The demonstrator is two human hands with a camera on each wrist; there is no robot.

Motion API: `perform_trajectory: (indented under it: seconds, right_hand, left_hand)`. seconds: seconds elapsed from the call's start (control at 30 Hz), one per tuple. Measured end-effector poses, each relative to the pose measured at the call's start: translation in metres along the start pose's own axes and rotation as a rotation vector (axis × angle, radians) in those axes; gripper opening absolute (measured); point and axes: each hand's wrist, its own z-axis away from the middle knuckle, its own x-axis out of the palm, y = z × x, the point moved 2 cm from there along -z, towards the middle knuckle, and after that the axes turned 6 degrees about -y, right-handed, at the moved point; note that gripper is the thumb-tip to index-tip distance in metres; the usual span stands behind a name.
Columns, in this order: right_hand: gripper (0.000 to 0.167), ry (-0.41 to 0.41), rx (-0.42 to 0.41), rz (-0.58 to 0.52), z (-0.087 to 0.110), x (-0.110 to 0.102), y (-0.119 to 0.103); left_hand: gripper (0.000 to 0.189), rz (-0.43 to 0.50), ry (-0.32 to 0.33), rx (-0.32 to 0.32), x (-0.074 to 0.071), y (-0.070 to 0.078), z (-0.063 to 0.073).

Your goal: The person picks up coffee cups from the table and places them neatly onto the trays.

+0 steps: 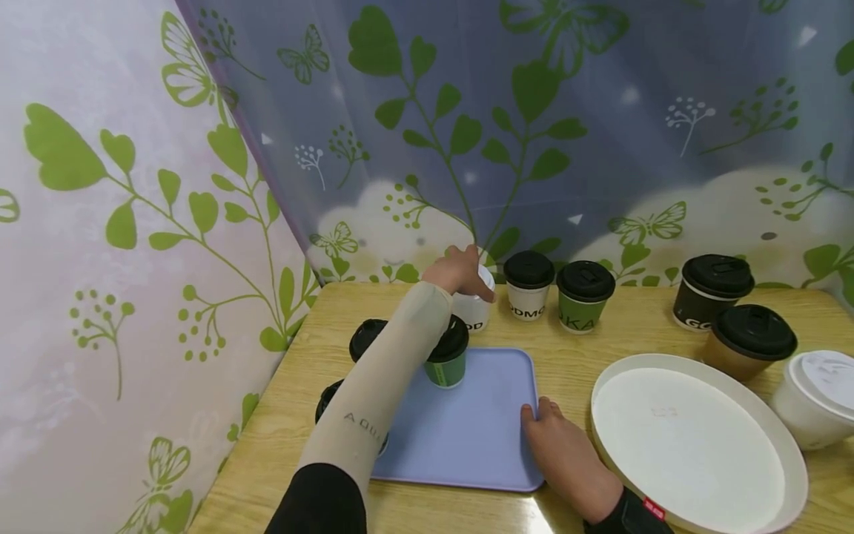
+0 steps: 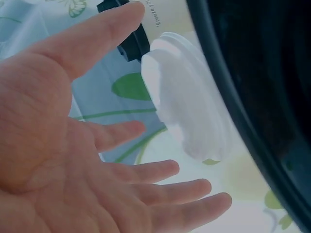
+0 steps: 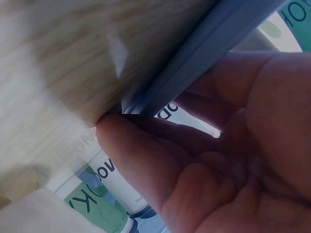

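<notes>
My left hand (image 1: 459, 270) reaches to the table's back edge, right at a white cup (image 1: 472, 310) with a white lid (image 2: 182, 92). In the left wrist view its fingers are spread and the lid lies just beyond them. My right hand (image 1: 563, 456) holds the right rim of a lavender tray (image 1: 480, 430). The right wrist view shows the tray's edge running between thumb and fingers. A green cup (image 1: 445, 372) with a black lid stands at the tray's back. Two black-lidded cups (image 1: 365, 337) are partly hidden behind my left arm.
A white cup with black lid (image 1: 528, 285) and a green cup (image 1: 586, 297) stand at the back. A round white tray (image 1: 694, 445) lies at right, beside a black cup (image 1: 710, 293), a brown cup (image 1: 747, 341) and a white lidded bowl (image 1: 817, 404). A patterned curtain (image 1: 427, 148) hangs behind.
</notes>
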Motion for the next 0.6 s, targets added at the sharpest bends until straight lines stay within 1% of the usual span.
perform_trajectory:
  seconds: [0.07, 0.2, 0.27, 0.37, 0.43, 0.5, 0.6]
  right_hand:
    - [0.024, 0.009, -0.002, 0.002, 0.0002, 0.0001, 0.0004]
    - [0.024, 0.024, -0.002, 0.002, 0.0006, 0.0008, 0.0004]
    - [0.024, 0.022, 0.0, 0.001, 0.0006, 0.0008, 0.0004]
    - [0.025, 0.015, 0.005, -0.004, 0.0005, 0.0007, 0.0006]
    - [0.025, 0.015, 0.006, -0.005, 0.0005, 0.0005, 0.0008]
    - [0.024, 0.02, 0.004, -0.002, 0.0005, 0.0007, 0.0008]
    - [0.024, 0.031, 0.001, 0.005, 0.0009, 0.001, 0.0011]
  left_hand:
    - [0.104, 0.015, -0.014, 0.007, -0.0006, -0.0003, -0.0014]
    - [0.104, 0.013, -0.031, 0.003, -0.0011, -0.0001, -0.0039]
    - [0.104, 0.002, -0.04, -0.004, -0.0012, 0.0005, -0.0049]
    - [0.102, -0.022, -0.07, -0.015, -0.0019, 0.002, -0.0074]
    - [0.098, -0.033, -0.084, -0.008, -0.0023, 0.0023, -0.0083]
    - [0.093, -0.053, -0.086, -0.003, -0.0018, 0.002, -0.0097]
    - [0.087, -0.078, -0.067, 0.014, -0.0004, 0.0, -0.0104]
